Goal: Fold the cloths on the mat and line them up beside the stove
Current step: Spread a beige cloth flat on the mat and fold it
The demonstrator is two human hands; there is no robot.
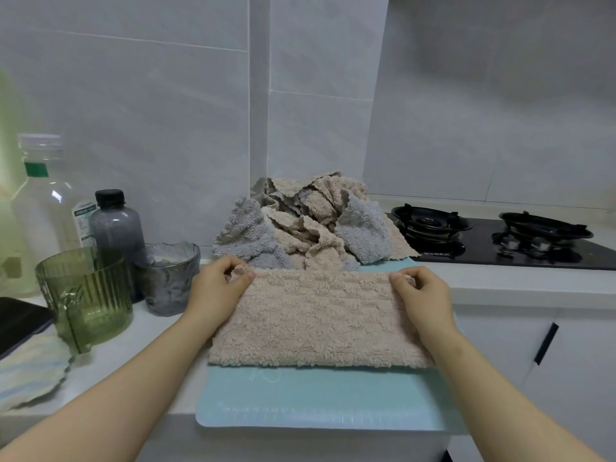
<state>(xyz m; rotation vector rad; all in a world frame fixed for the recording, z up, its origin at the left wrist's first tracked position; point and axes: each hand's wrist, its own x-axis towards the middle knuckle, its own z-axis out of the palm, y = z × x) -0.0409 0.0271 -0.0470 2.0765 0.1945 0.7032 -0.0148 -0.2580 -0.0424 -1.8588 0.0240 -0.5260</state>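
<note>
While left hand (218,281) and right hand (420,290) pinch the fluffy beige rectangular cloth's (316,318) far corners, bare pale-blue mat (313,400) edge overhangs the white counter (133,345); crumpled cloth pile (300,225) behind.

We see a beige cloth (320,318) with faint ribbed rows on a pale blue mat (316,398). At twelve o'clock from it, the pile (306,225) mixes beige and grey cloths. At two o'clock the stove (500,245) is glossy black. At nine o'clock stand a ribbed green glass (86,295), a smoky grey glass (168,278), a dark grey bottle (116,225) with a black cap, and a clear bottle (40,195) with a green band. At eight o'clock lies a rag (30,368) striped pale yellow and blue. The counter (516,281) is white.
</note>
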